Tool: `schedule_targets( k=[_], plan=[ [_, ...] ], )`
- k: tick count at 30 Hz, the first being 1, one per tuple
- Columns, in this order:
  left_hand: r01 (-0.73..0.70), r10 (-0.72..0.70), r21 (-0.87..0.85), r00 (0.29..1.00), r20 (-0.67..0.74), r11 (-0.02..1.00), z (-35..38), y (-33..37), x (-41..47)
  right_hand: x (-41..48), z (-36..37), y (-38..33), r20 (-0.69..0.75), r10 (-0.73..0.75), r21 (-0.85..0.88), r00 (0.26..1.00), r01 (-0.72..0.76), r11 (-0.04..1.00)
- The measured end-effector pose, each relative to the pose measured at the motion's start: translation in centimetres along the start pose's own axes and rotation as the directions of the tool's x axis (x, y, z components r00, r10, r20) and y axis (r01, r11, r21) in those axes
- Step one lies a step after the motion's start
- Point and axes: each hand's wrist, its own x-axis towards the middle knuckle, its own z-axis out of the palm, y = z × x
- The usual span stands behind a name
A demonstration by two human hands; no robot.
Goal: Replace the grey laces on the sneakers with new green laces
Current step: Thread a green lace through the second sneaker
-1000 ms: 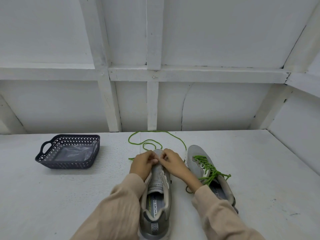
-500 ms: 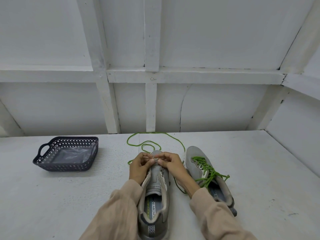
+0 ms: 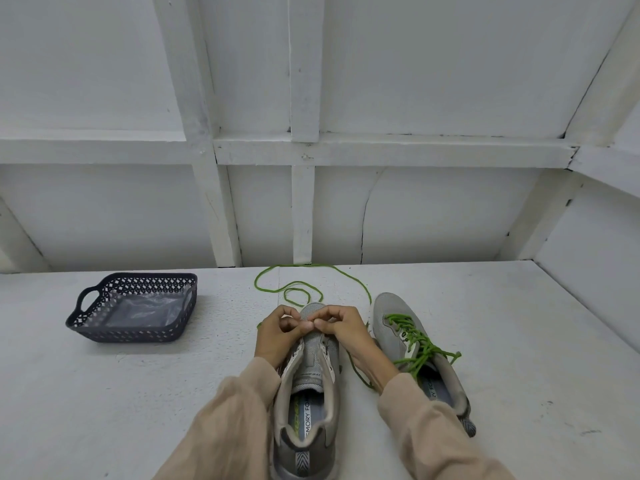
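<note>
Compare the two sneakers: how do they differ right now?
The right-hand sneaker is threaded with green lace; the middle sneaker shows bare eyelets, its loose green lace trailing over the table. The left hand and right hand pinch that lace at the middle sneaker's toe end; the right-hand sneaker is untouched. Both are grey, toes pointing away.
</note>
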Motion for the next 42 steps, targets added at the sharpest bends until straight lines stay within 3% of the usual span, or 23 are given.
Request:
schedule_targets(
  k=[5, 10, 23, 27, 34, 38, 42],
  plan=[
    [-0.072, 0.067, 0.052, 0.993, 0.096, 0.996, -0.3, 0.8, 0.3, 0.6, 0.6, 0.1, -0.03, -0.071, -0.305, 0.997, 0.058, 0.95],
    [-0.132, 0.108, 0.079, 0.962, 0.252, 0.988, -0.3, 1.8, 0.3, 0.5, 0.9, -0.2, -0.042, -0.125, -0.386, 0.991, 0.1, 0.917],
    [-0.072, 0.048, 0.084, 0.967, 0.252, 0.994, 0.2, 0.8, 0.0, 0.8, 1.0, -3.7, -0.009, -0.121, -0.192, 0.993, 0.117, 0.974],
    [-0.108, 0.073, 0.144, 0.971, 0.228, 0.984, 0.3, 0.6, 0.1, 1.2, 0.9, -7.8, 0.042, -0.199, -0.106, 0.979, 0.202, 0.974],
    [-0.039, 0.02, 0.101, 0.983, 0.183, 0.994, 0.7, 1.3, 0.0, 2.4, 1.9, -13.1, 0.081, -0.315, 0.055, 0.946, 0.311, 0.949],
    [-0.037, 0.014, 0.116, 0.981, 0.194, 0.993, 0.6, 1.1, 0.1, 2.3, 1.6, -17.6, 0.011, -0.416, 0.246, 0.909, 0.401, 0.882],
    [-0.069, 0.044, 0.125, 0.981, 0.191, 0.99, 0.6, 1.1, 0.0, 2.1, 0.8, -23.0, -0.084, -0.56, 0.475, 0.824, 0.527, 0.705]
  ],
)
